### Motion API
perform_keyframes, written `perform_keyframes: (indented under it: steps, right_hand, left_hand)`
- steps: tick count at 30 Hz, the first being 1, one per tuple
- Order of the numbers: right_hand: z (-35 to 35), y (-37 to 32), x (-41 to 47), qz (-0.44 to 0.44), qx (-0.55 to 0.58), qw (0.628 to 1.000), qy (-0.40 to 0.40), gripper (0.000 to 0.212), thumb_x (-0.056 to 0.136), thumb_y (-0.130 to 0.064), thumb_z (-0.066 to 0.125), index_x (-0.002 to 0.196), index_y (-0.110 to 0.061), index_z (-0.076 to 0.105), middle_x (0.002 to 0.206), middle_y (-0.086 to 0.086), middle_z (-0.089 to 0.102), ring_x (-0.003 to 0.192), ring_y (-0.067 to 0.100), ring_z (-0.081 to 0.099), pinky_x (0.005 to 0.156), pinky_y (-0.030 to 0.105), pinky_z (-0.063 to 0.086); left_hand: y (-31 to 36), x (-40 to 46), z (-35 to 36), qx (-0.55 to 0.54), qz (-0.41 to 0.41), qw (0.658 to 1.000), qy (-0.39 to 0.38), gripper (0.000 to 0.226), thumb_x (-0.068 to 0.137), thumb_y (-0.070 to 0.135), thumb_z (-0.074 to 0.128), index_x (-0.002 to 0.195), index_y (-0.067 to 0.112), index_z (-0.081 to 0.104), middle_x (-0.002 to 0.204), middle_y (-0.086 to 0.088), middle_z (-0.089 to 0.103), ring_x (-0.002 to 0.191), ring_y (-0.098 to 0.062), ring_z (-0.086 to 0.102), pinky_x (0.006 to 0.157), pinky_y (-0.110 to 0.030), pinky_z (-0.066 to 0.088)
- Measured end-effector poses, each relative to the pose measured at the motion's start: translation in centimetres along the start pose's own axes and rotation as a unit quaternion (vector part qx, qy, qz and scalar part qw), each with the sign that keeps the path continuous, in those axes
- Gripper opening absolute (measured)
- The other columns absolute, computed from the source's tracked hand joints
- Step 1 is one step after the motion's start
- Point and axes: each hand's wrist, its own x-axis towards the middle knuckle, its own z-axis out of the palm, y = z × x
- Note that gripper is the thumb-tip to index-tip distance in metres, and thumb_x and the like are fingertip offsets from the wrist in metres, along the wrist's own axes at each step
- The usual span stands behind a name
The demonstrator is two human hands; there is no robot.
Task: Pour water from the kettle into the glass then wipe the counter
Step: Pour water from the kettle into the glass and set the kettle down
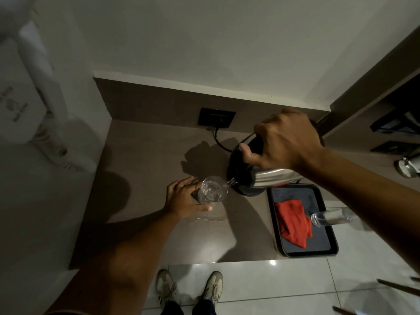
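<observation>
I see a brown counter (145, 155) set into a corner, its front edge meeting pale floor tiles. On it stands a glass (212, 189), with a small puddle (208, 218) just in front of its base. A black kettle base (248, 190) sits beside the glass, its cord (219, 142) trailing across the surface. A dark tray (302, 254) occupies the right side, overhanging the edge.

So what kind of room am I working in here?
Probably a hotel room's drinks corner. An electric kettle is plugged into a wall socket above a small counter, a tray carries a red cloth, and what looks like a wall-mounted hairdryer hangs left.
</observation>
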Motion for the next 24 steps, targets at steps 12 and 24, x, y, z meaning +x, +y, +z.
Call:
perform_keyframes:
  steps: [12, 24]
  right_hand:
    - [-1.0, -0.7, 0.7, 0.002, -0.02, 1.0, -0.017, 0.062, 0.088, -0.061, 0.035, 0.046, -0.015, 0.041, 0.04, -0.004, 0.027, 0.034, 0.014, 0.023, 0.063, 0.029, 0.026]
    - [-1.6, -0.9, 1.4, 0.019, -0.023, 0.998, -0.059, 0.065, 0.087, -0.065, 0.028, 0.048, -0.015, 0.041, 0.04, -0.003, 0.03, 0.035, 0.014, 0.026, 0.06, 0.03, 0.045]
  left_hand:
    - [0.1, 0.0, -0.1, -0.002, 0.004, 1.0, 0.0, 0.101, 0.045, 0.088, 0.06, 0.131, 0.036, 0.054, 0.151, 0.009, 0.039, 0.139, -0.009, 0.027, 0.111, -0.037, 0.019]
    - [0.2, -0.2, -0.4, -0.005, 0.0, 1.0, -0.005, 0.099, 0.047, 0.085, 0.065, 0.132, 0.035, 0.053, 0.153, 0.007, 0.036, 0.139, -0.012, 0.026, 0.112, -0.039, 0.021]
